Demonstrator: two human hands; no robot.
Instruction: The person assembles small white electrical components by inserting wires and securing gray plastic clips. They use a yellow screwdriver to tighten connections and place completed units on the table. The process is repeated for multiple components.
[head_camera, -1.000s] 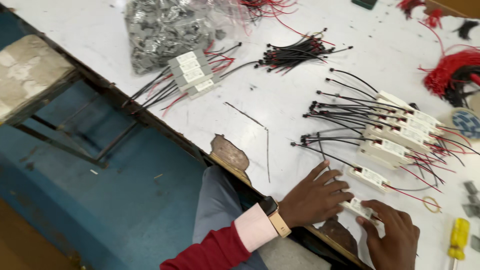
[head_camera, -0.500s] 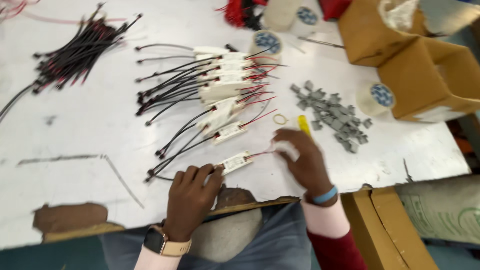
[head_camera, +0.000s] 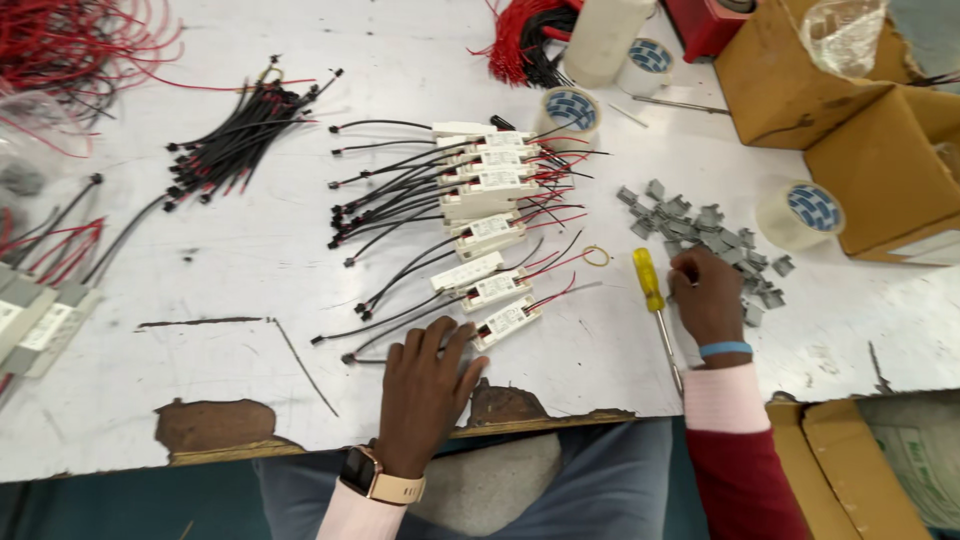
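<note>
So far a row of wired modules (head_camera: 487, 190) is laid out on the desk (head_camera: 250, 290), the nearest module (head_camera: 507, 321) touched by the left hand's (head_camera: 425, 395) spread fingers, while grey clips (head_camera: 705, 230) are reached for by the right hand (head_camera: 708, 295), fingers curled, apparently pinching nothing yet.

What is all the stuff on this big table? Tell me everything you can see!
White driver boxes with wires: about ten, white, table middle.
Black leads bundle: one, black, upper left.
Red wire tangle: one, red, top left corner.
Grey clips: a pile, grey, right of middle.
Screwdriver: one, yellow handle, beside the right hand.
Tape rolls: three, clear with blue cores, upper right.
Cardboard boxes: two, brown, far right.
Table: one, white, chipped front edge.
Left hand: touching the nearest white box; watch on the wrist.
Right hand: at the grey clips; blue wristband.
</note>
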